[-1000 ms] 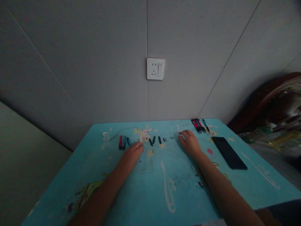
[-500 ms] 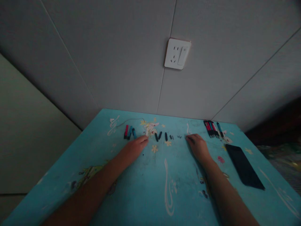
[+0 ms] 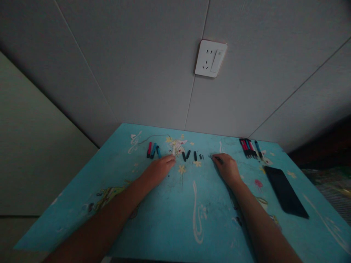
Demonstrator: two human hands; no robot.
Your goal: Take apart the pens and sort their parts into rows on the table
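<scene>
My left hand rests low over the table, fingers drawn together at the lower ends of some thin white sticks that look like pen refills. Whether it grips them is hidden. Just left of it lie a red pen barrel and two blue ones. My right hand is closed in a pinch, with a small dark piece at its fingertips, too small to name. Between the hands sit several short black pen parts and some tiny dark bits.
A row of assembled pens lies at the back right. Nearer me on that side is a black phone-like slab. The blue patterned table meets a grey wall bearing a white socket.
My right hand has shifted slightly left, closer to the tiny dark bits. My left hand stays beside the white sticks. The whole view has tilted a little.
</scene>
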